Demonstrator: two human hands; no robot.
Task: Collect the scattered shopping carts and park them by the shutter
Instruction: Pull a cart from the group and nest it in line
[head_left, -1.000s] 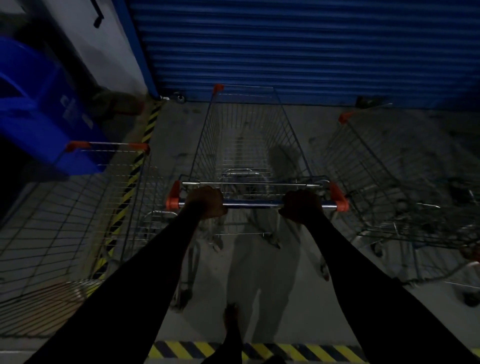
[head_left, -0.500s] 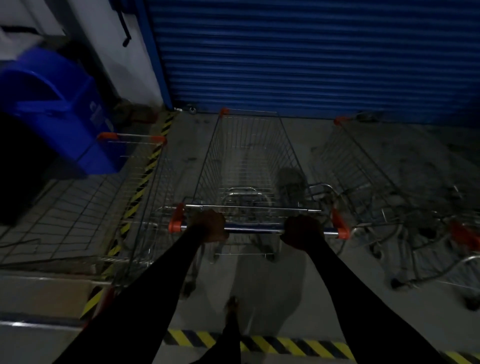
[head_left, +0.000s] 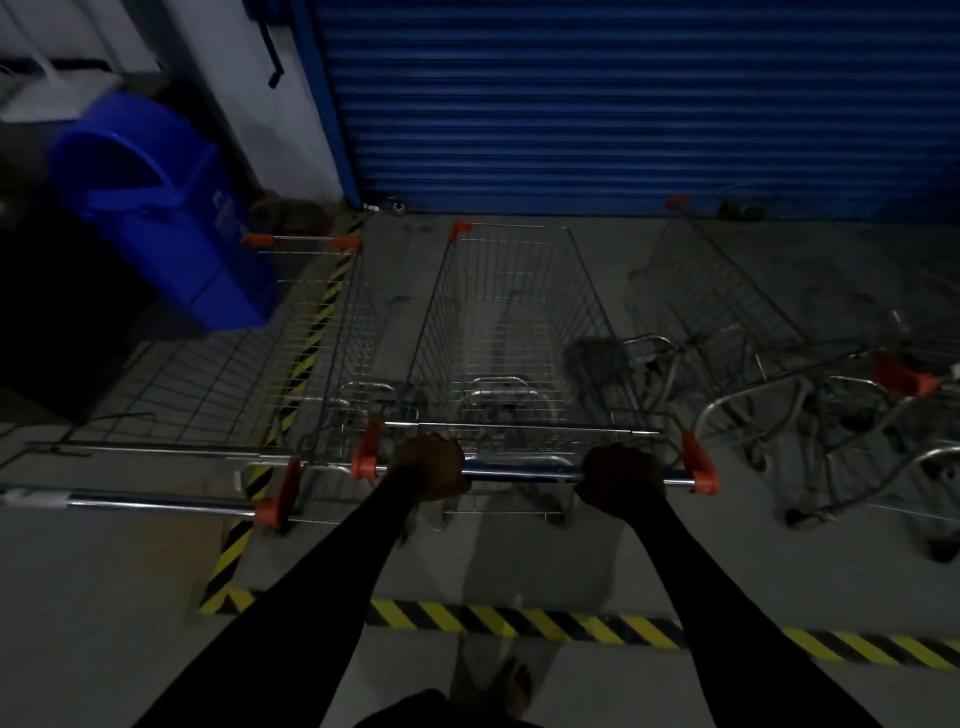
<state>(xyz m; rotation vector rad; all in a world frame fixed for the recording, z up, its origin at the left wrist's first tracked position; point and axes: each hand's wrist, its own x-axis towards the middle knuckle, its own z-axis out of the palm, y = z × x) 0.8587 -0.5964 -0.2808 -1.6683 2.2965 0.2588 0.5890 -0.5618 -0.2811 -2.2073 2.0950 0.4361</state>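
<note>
No text, brand or number could be read. The blue bin (head_left: 156, 208), well up and to the left of the left hand (head_left: 428, 467), carried a white marking on its side, too blurred and dark to tell as letters. The only sign-like marking was the yellow-and-black hazard striping (head_left: 498, 621) on the floor, running below the left hand and the right hand (head_left: 621, 480) and up along the left.

blue lidded bin (head_left: 156, 208): stands far left, near the white wall (head_left: 228, 78). black lever (head_left: 272, 57): hangs on that wall. yellow-black hazard tape (head_left: 519, 621): one strip across the near grey floor (head_left: 779, 571), a second running from its left corner toward the wall.
</note>
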